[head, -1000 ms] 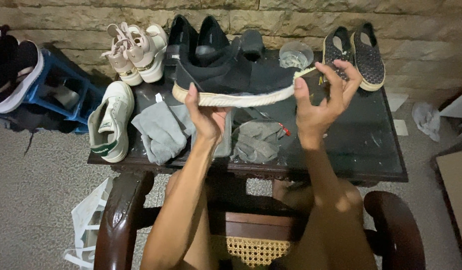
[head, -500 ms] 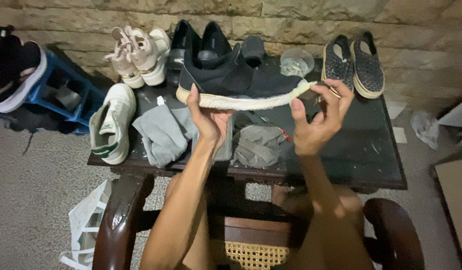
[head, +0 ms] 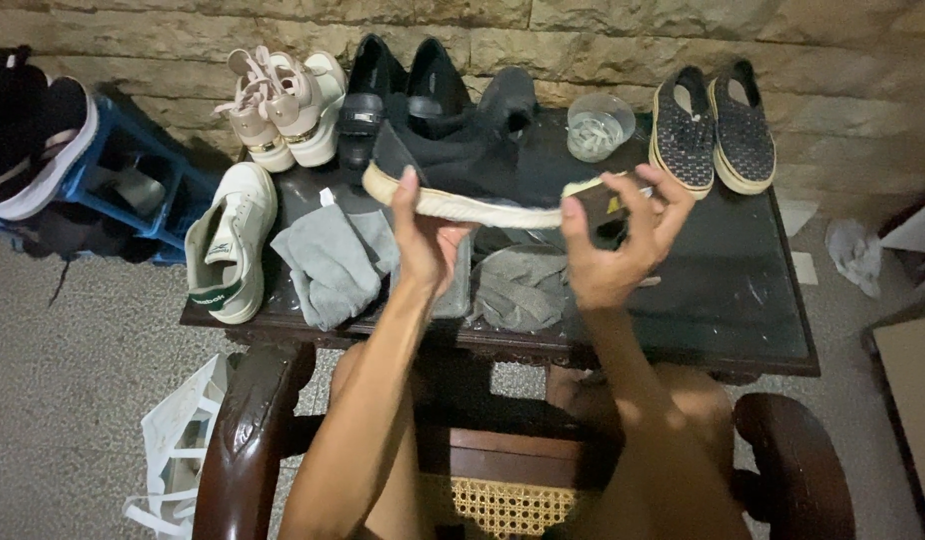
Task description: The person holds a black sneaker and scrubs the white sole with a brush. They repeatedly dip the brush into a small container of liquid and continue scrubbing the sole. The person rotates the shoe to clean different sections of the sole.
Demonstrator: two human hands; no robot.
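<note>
Above the dark tabletop point(head: 743, 300), the left hand point(head: 428, 240) and the right hand point(head: 613, 250) hold a black sneaker point(head: 483, 170) by its white sole, fingers closed around heel and toe. Grey cloths point(head: 333, 260) lie under it, a white sneaker point(head: 228, 245) beside.

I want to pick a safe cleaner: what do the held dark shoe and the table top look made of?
Dark shoe: matte, soft-looking upper, likely fabric; pale rubbery-looking sole edge. Table top: dark and glossy with pale smears, perhaps glass or polished stone.
</note>
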